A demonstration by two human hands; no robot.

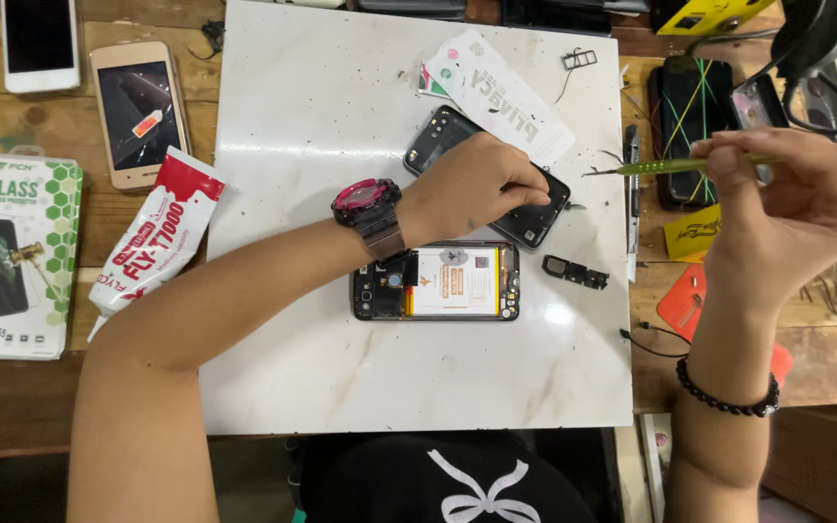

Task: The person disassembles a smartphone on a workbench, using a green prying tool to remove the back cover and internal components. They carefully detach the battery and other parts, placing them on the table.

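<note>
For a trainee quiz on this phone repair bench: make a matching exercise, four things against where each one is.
Things:
1. green tweezers
2. black back cover
3. opened phone
4. glue tube

Places:
A. on the wooden table left of the white slab
B. under the left hand
C. in the right hand
D. flat on the white slab, nearest the person

Pairs: 1-C, 2-B, 3-D, 4-A

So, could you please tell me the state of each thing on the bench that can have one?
Opened phone: back off, battery showing.
Back cover: detached, under the left hand.
Green tweezers: pinched in the right hand, lifted.
Glue tube: lying flat.
Gold phone: face up.
White phone: screen dark.
</note>
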